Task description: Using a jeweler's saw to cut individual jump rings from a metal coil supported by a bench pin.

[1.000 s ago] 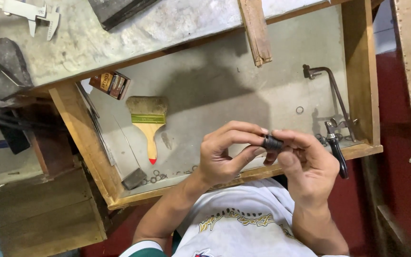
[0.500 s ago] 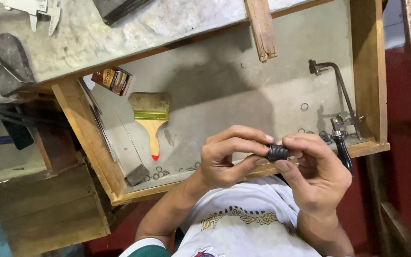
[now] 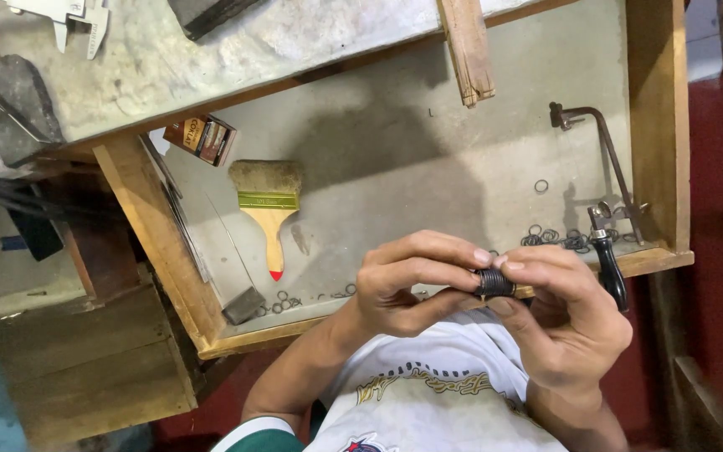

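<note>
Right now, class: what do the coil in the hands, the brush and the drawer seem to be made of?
Coil: dark wound wire, probably metal, going by its ribbed turns and dull sheen. Brush: pale varnished wooden handle with a red tip, greenish metal band, dusty bristles. Drawer: bare wooden sides with visible grain; its grey floor looks like dusty sheet or board, unclear which.

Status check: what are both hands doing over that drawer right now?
Left hand and right hand pinch a small dark wire coil between fingertips. Held above the wooden drawer. Nothing blocks the grip.
</note>
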